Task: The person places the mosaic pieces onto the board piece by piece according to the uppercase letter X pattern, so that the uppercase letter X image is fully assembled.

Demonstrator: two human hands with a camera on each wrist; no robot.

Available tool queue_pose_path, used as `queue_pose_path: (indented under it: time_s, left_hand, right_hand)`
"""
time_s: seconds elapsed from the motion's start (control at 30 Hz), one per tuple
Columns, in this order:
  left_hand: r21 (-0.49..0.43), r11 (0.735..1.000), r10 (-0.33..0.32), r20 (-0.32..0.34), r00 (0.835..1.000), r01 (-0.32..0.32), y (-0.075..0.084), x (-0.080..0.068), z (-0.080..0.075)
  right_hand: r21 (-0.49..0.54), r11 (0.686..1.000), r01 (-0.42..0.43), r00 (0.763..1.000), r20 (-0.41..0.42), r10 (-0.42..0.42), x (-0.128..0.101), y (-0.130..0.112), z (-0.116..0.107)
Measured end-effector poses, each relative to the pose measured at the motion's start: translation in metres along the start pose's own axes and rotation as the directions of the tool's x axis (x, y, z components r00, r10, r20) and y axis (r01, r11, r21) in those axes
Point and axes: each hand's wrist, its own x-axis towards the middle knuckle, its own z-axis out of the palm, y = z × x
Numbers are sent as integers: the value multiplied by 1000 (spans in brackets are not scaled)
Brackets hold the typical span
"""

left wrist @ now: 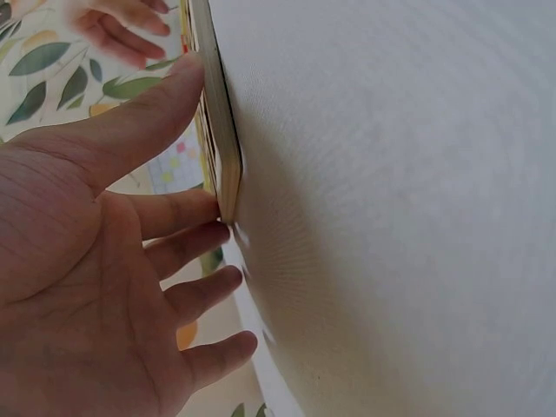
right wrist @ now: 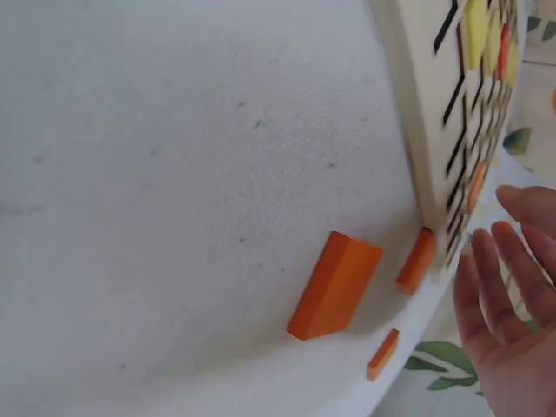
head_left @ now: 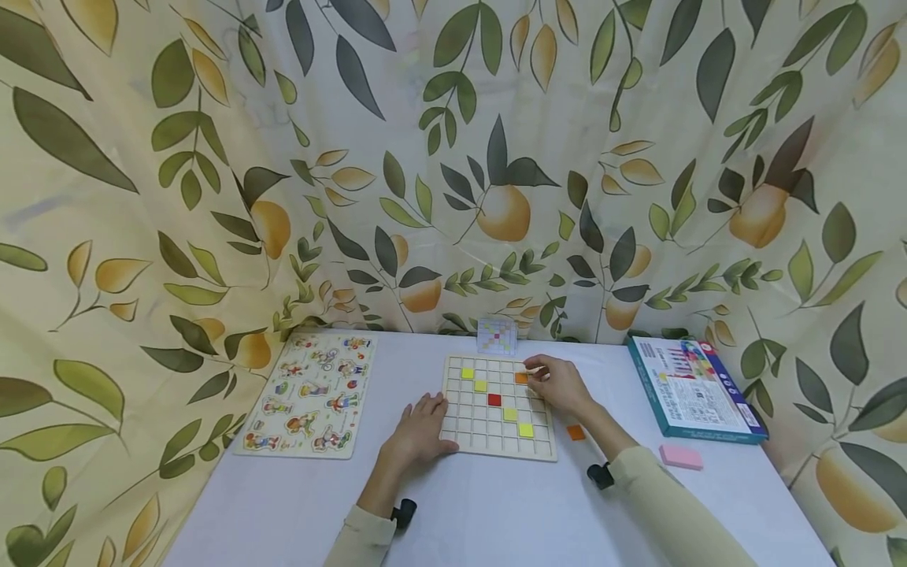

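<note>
The person wears a top with long sleeves in a pale cream colour. The left sleeve (head_left: pixel 368 535) ends just above the wrist, and so does the right sleeve (head_left: pixel 666 496). Both sleeves look soft and plain, with no pattern on them. A small black thing sits by each wrist: a left wrist camera (head_left: pixel 404 512) and a right wrist camera (head_left: pixel 601 475). Each one is dark and rounded. The left hand (head_left: pixel 420 431) is bare, with no ring or glove. The right hand (head_left: pixel 560 386) is bare too. The nails are short and plain.
</note>
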Motion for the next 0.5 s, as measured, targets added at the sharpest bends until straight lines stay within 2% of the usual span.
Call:
queue_pose_path:
  time_s: [0.23, 0.5]
  left_hand:
    - [-3, 1000, -3, 3, 1000, 3, 0, 1, 0]
    - [-8, 1000, 5, -6, 1000, -5, 1, -1, -1]
  right_hand:
    - [-25, 999, 33, 999, -36, -34, -15, -11, -11]
    - [-70, 998, -4, 999, -55, 1, -33, -16, -24]
